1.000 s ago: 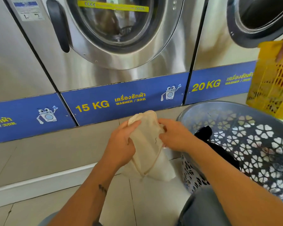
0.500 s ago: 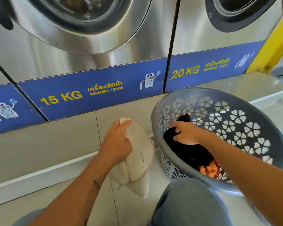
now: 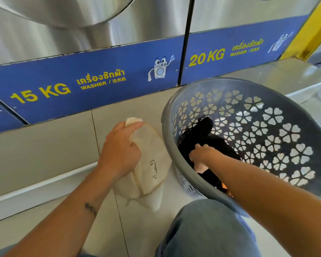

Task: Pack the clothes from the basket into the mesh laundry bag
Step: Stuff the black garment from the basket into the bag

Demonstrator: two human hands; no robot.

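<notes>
My left hand (image 3: 120, 150) grips the top edge of a cream mesh laundry bag (image 3: 148, 175), which hangs limp just left of the basket. The grey plastic basket (image 3: 278, 130) with flower-shaped holes is tilted towards me at the right. Inside it lies black clothing (image 3: 202, 134), with a bit of orange fabric (image 3: 228, 191) near the bottom. My right hand (image 3: 202, 154) is deep in the basket, fingers closed on the black clothing and a pale piece of cloth under it.
Steel washing machines with blue 15 KG and 20 KG labels (image 3: 93, 80) stand on a tiled plinth (image 3: 35, 156) right behind the bag and basket. A yellow frame (image 3: 313, 30) is at the top right. My denim-clad knee (image 3: 206, 229) sits below the basket.
My right hand let go of the bag, moved right into the basket and closed on the black clothing. My left hand keeps the bag. The view tilted down and right.
</notes>
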